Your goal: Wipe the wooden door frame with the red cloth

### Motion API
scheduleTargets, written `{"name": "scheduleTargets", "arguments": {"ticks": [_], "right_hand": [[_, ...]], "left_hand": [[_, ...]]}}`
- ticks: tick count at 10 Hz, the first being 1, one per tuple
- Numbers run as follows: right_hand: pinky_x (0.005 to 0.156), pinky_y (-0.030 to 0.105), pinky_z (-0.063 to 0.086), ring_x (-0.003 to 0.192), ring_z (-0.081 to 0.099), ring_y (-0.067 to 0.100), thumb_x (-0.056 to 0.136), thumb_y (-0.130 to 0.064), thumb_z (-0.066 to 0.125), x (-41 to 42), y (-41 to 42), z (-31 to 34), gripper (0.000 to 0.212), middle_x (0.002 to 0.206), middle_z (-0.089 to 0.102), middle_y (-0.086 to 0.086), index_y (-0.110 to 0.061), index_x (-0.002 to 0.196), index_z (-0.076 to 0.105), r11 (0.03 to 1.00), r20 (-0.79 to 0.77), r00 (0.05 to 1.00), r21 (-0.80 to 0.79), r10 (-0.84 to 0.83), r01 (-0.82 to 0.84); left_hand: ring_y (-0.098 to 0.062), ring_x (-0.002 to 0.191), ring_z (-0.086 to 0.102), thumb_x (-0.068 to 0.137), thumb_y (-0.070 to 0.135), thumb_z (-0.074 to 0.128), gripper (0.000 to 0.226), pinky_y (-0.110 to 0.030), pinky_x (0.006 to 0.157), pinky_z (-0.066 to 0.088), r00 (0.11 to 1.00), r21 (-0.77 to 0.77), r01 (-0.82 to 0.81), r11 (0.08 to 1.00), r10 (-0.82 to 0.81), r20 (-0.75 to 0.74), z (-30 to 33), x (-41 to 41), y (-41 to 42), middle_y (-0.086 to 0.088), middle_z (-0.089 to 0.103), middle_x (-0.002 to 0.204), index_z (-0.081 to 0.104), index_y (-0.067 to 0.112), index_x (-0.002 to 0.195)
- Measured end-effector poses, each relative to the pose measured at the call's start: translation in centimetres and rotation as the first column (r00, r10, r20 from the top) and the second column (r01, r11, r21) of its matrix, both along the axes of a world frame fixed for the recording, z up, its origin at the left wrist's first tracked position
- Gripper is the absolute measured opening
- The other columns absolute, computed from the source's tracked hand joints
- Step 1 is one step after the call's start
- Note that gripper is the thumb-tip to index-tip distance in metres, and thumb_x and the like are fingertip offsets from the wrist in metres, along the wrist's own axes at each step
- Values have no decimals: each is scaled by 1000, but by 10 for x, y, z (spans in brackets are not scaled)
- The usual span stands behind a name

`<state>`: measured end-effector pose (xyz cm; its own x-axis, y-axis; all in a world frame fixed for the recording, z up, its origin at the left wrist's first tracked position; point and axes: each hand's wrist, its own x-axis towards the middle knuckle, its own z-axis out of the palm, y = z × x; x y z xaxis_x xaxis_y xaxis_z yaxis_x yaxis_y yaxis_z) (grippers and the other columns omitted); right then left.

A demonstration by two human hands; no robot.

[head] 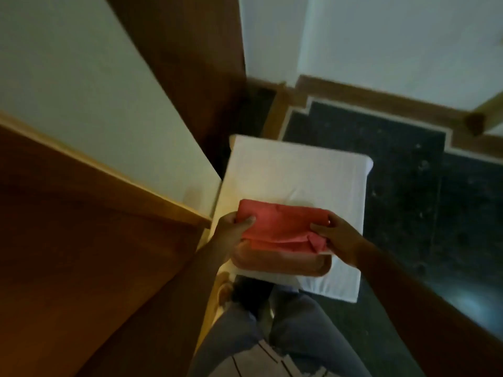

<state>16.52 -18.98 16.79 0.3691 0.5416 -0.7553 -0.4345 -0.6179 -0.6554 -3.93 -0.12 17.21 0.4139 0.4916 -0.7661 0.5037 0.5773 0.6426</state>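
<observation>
A folded red cloth is held between both hands, just above a low white-covered stand. My left hand pinches its left edge with thumb on top. Its right edge sits in the grip of my right hand. Under the cloth lies a tan wooden tray or board, resting on the stand. The wooden door frame rises dark brown at the upper middle. A lighter wooden panel with a pale trim strip fills the left side.
Dark speckled floor with a white border line and brown skirting lies to the right. A white wall stands behind. A wooden furniture leg shows at the far right. My legs in grey trousers are at the bottom.
</observation>
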Motion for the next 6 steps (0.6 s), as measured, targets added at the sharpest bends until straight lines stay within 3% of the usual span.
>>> {"name": "scheduleTargets", "arguments": {"ticks": [1, 2, 3, 4, 5, 6], "right_hand": [[80, 43, 60, 98, 71, 28, 81, -19, 79, 9, -11, -50, 58, 119, 68, 11, -14, 134, 54, 994, 58, 998, -109, 4, 2], [90, 49, 55, 104, 66, 33, 78, -17, 82, 8, -10, -126, 58, 117, 67, 16, -1, 128, 56, 964, 204, 979, -265, 21, 34], [89, 47, 56, 100, 67, 31, 80, -17, 81, 2, -5, -184, 53, 113, 68, 15, 0, 123, 56, 949, 247, 967, -315, 67, 15], [80, 29, 50, 95, 63, 22, 84, -17, 75, -9, -2, -244, 46, 108, 66, 6, -6, 124, 57, 932, 265, 954, -361, 144, -41], [76, 23, 45, 100, 64, 25, 88, -20, 69, -24, -1, -258, 44, 107, 62, 3, -8, 127, 54, 910, 293, 940, -412, 174, -40], [91, 43, 50, 116, 59, 34, 95, -36, 57, -41, 4, -221, 54, 127, 58, 13, -12, 141, 42, 878, 423, 842, -466, 334, -114]], "left_hand": [[-24, 98, 69, 91, 20, 72, 37, -29, 59, 58, 993, -36, -13, 999, 9, -117, -57, 15, -15, -7, 71, 113, 63, 13, 126], [-32, 112, 62, 93, 18, 68, 32, -40, 71, 58, 972, -120, -40, 992, 10, -235, -148, 25, -29, -10, 62, 122, 59, 14, 124], [-34, 120, 57, 94, 24, 67, 51, -47, 85, 58, 954, -138, -30, 990, -13, -300, -210, 28, -36, -6, 55, 129, 49, 15, 141], [-25, 106, 60, 93, 36, 67, 55, -52, 96, 56, 933, -138, 14, 990, -63, -354, -269, 19, -35, -6, 56, 131, 48, 21, 142], [-28, 108, 61, 93, 41, 64, 46, -55, 100, 52, 921, -120, 58, 991, -99, -377, -277, 14, -32, -5, 60, 124, 53, 23, 133], [-36, 117, 58, 94, 32, 63, 55, -49, 101, 48, 877, 100, 235, 967, -167, -450, -232, 16, -24, -15, 58, 131, 43, 15, 143]]}}
